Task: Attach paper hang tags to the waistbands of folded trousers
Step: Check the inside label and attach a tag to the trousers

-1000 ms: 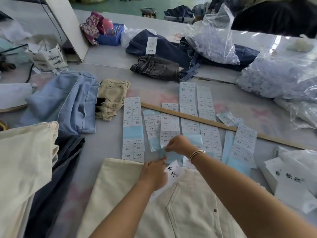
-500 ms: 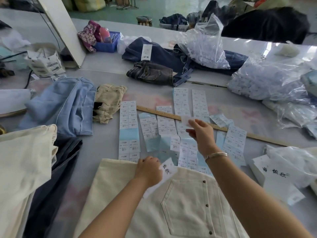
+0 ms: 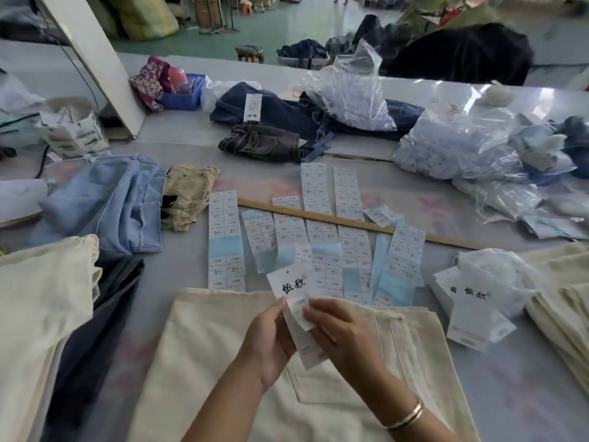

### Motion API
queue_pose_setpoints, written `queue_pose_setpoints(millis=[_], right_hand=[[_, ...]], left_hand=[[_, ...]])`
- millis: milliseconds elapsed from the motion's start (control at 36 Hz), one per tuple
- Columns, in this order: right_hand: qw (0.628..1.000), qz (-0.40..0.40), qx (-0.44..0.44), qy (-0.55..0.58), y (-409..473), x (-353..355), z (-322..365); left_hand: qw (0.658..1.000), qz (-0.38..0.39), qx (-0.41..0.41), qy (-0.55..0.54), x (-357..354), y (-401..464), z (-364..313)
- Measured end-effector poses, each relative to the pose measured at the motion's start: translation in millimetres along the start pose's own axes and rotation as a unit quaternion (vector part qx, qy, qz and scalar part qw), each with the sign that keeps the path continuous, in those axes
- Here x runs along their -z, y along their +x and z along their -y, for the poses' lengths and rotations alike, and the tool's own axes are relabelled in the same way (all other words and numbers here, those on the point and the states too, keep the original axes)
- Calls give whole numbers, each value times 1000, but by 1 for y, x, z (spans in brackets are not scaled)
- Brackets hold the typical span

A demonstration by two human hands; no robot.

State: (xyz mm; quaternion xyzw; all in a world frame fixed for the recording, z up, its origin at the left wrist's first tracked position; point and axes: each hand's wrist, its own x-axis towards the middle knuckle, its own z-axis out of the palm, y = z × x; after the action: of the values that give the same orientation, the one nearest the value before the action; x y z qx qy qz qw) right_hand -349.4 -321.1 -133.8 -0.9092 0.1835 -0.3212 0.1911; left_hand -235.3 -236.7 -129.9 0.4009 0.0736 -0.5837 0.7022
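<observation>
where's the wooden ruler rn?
In the head view the wooden ruler lies flat on the table past both hands, running diagonally from centre toward the right, across the sticker sheets and beyond the cream trousers.

The hang tag (image 3: 296,307) is partly hidden by both hands; sticker sheets' (image 3: 322,199) print is illegible.

One head-worn camera looked forward and down from close above the table (image 3: 510,393), with the workshop floor (image 3: 287,30) beyond.
</observation>
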Motion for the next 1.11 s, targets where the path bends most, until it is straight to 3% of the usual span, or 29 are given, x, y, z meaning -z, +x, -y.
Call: queue_pose_setpoints(millis=[139,278,389,444,528,583,639,694,750,806,889,972,1111], right_hand=[[999,30,-36,-16,-26,10,-8],[994,92,-3,-63,-41,31,-13],[948,293,-29,-118,-66,55,-23],[926,352,-34,-135,-85,64,-30],[913,336,18,-231,-108,85,-39],[923,311,27,-225,-118,103,-55],[956,257,-38,-134,-118,122,-81],[977,111,-112,-142,-106,144,-115],[961,-2,-216,-172,-86,170,-152],[931,-38,-314,-182,-61,193,-187],[883,-3,-407,-235,-28,218,-231],[834,100,-476,-260,-7,221,-257],[781,203,-507,-305,7,201,-278]], left_hand=[[998,5,21,64,-13,-11,13],[987,-26,11,158,-27,-15,35],[989,-51,25,134,-35,-10,51],[988,-55,48,135,-38,-6,58],[986,-65,57,144,-42,1,67],[986,-70,51,143,-44,5,72],[985,-61,54,152,-49,9,77],[983,-42,63,166,-56,14,85],[981,-28,71,181,-65,17,93],[979,-33,73,186,-71,19,101],[979,-49,67,185,-76,27,108],[980,-64,63,180,-79,35,111],[980,-74,59,175,-86,47,110]])
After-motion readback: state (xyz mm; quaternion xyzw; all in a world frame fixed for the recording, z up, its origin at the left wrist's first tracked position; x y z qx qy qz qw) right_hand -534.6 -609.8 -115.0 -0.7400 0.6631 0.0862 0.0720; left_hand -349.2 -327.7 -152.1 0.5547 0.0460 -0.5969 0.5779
